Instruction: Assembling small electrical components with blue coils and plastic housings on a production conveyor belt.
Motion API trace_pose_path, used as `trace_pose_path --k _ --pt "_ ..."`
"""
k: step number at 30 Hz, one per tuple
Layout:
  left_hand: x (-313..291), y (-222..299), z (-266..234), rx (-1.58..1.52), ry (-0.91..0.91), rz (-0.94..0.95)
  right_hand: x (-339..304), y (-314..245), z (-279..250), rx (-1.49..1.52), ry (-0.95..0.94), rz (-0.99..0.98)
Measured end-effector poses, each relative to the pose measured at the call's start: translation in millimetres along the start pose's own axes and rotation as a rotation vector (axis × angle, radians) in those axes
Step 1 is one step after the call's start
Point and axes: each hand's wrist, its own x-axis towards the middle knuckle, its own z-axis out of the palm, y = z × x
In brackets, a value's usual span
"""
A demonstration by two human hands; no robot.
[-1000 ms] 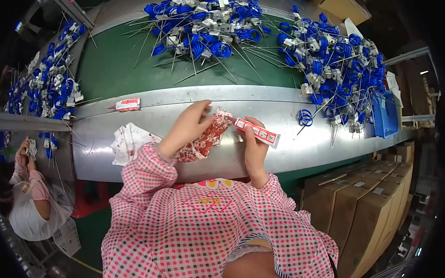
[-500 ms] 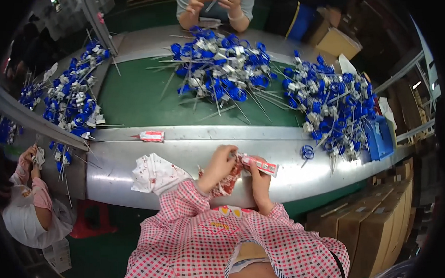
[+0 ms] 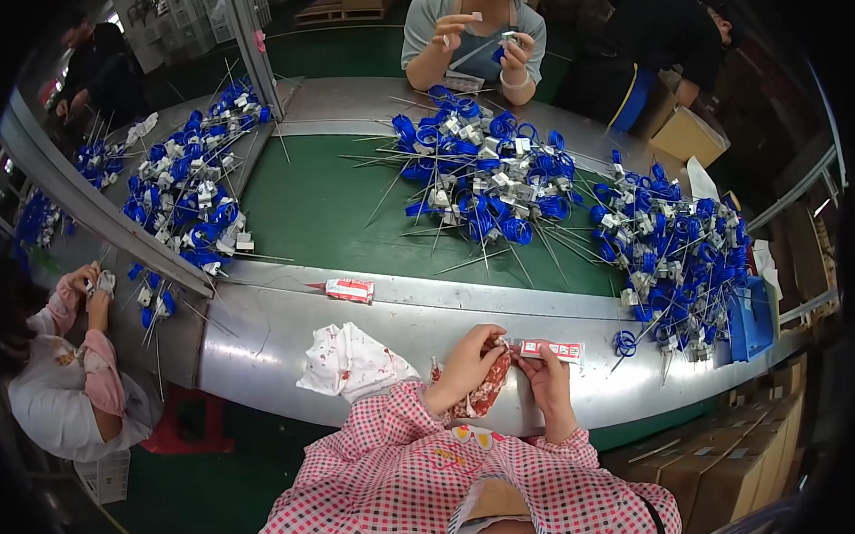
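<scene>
My right hand (image 3: 548, 380) grips a red-and-white squeeze tube (image 3: 564, 351), its nozzle end turned toward my left hand (image 3: 467, 367). The left fingers are pinched together right at that end; whatever small thing they hold is mostly hidden. Under and between both hands lies a cloth with heavy red-brown stains (image 3: 488, 393). To the left, a crumpled white cloth (image 3: 351, 361) with red spots rests on the metal table edge (image 3: 252, 353). Farther up, a second red-and-white tube (image 3: 350, 289) with a red pointed nozzle lies on its side.
Piles of blue coiled cables with white connectors and thin metal rods stand in the middle (image 3: 490, 175), at right (image 3: 672, 249) and at left (image 3: 189, 181). A blue bin (image 3: 751, 322) sits far right. Co-workers are opposite and at left; a metal post (image 3: 105, 208) crosses the left side.
The whole view has shifted, so the scene sits farther right and lower. My hands stay close together at the tube's nozzle end; the tube now lies more level.
</scene>
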Motion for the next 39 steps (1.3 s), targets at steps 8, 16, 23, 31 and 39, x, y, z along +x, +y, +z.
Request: trace_pose_path --k 8,16,23,31,39 --pt "5 -6 -6 -0.340 -0.011 -0.124 7 -7 3 0.115 -0.102 0.098" --pt "5 -9 -4 -0.423 0.105 -0.074 8 -4 4 0.068 -0.126 0.079" --pt "-3 -11 -8 -0.430 0.179 -0.065 3 6 9 0.054 -0.141 0.077" --pt "9 6 -15 -0.588 0.319 -0.068 3 17 29 0.167 -0.095 -0.016" --pt "10 -11 -20 -0.921 0.290 -0.134 -1 13 38 0.154 -0.114 0.016"
